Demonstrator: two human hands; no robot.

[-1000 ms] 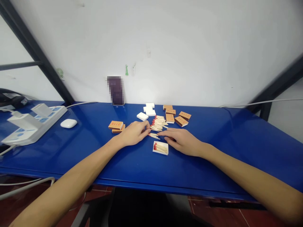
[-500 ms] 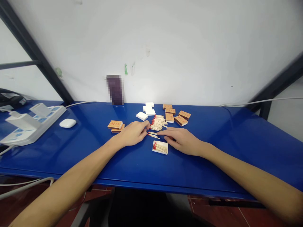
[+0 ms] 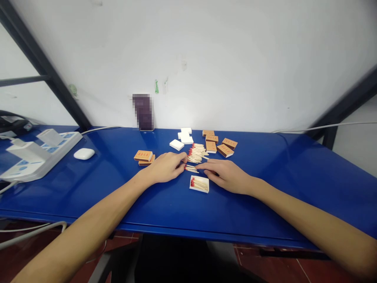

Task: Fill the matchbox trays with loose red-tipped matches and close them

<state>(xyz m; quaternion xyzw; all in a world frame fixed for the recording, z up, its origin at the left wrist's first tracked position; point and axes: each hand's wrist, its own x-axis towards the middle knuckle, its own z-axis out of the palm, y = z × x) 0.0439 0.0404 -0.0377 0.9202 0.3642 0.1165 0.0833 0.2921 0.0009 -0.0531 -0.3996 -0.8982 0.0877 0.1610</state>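
Note:
A small group of red-headed matches (image 3: pixel 191 169) lies on the blue table between my hands. My left hand (image 3: pixel 168 166) is at the red-head end, fingers bent, with thumb and forefinger apart. At the bare ends, the stretched forefinger of my right hand (image 3: pixel 226 175) touches or nearly touches the sticks, its thumb lower down. Just beyond my fingertips is a larger heap of matches (image 3: pixel 198 153). Nearer me, an open white matchbox tray (image 3: pixel 199 189) holds several matches with their heads to the left.
Orange matchboxes (image 3: pixel 211 147) lie behind the heap, and a stack of matchboxes (image 3: pixel 143 155) is left of my left hand. White trays (image 3: pixel 177 145) sit at the back. Farther left are a white earbud case (image 3: pixel 84 153) and a power strip (image 3: pixel 44 165). A blurred dark panel (image 3: pixel 143 112) leans on the wall.
The small group of matches has been drawn closer together and lies more even. My left fingers have shifted slightly to the right at the heads; my right hand is nearly still.

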